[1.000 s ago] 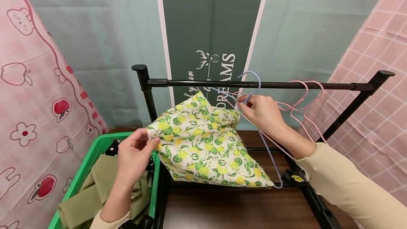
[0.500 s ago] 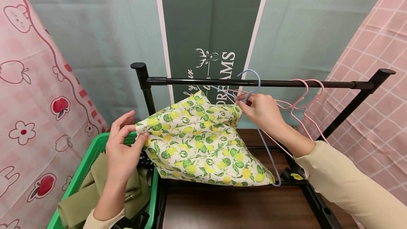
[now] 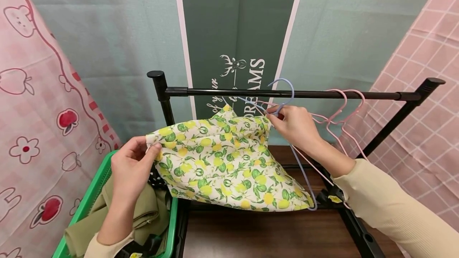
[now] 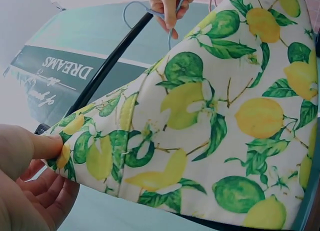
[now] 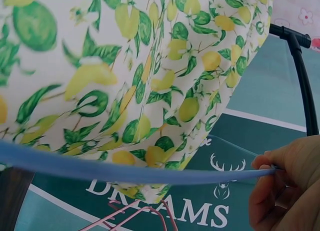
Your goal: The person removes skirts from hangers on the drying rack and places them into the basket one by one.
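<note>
A white cloth (image 3: 222, 162) printed with lemons and leaves spreads across the middle of the head view; its exact kind of garment is unclear. At its left edge my left hand (image 3: 130, 166) pinches the hem, thumb (image 4: 47, 146) in front and fingers behind. My right hand (image 3: 295, 124) grips the blue hanger (image 3: 283, 79) just below its hook, which loops over the rack's bar. One blue arm of the hanger (image 5: 150, 175) crosses the right wrist view in front of the cloth. Much of the hanger is hidden by cloth in the head view.
A black rack's bar (image 3: 229, 92) runs across behind the cloth. Pink hangers (image 3: 346, 110) hang on it at the right. Below left stands a green basket (image 3: 84, 206) holding olive cloth (image 3: 97, 222) and a dotted black piece. Brown wooden boards (image 3: 251, 234) lie beneath.
My left hand has moved left with the hem, stretching the cloth wider; its fingers spread midway and then closed on the edge again. My right hand and the hanger stay nearly still.
</note>
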Demonstrator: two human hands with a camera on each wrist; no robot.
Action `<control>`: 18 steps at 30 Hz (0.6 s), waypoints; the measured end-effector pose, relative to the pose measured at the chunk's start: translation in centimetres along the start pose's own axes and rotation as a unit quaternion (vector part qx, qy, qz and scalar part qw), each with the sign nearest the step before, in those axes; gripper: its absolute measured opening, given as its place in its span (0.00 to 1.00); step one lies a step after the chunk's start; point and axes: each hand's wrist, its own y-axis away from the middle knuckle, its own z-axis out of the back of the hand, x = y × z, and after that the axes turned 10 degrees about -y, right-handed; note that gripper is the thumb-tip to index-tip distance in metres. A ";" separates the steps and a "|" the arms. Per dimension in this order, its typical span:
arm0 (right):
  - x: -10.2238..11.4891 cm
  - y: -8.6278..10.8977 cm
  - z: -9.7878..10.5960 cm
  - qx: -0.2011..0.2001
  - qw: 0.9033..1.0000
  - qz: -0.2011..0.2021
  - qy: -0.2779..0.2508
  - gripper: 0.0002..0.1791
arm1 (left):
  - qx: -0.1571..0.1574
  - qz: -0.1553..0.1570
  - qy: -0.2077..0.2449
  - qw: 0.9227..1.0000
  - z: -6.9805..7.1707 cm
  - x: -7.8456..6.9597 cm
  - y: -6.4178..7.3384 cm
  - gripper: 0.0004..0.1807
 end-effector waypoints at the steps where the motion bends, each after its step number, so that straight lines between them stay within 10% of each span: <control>1: 0.0 0.0 0.0 0.000 1.000 0.000 0.002 0.19 | -0.004 0.003 -0.003 1.000 0.1 0.0 -0.1 0.05; 18: -0.2 0.0 0.2 -0.017 1.000 0.003 0.016 0.15 | -0.068 0.046 0.099 0.992 3.0 -0.6 -2.2 0.09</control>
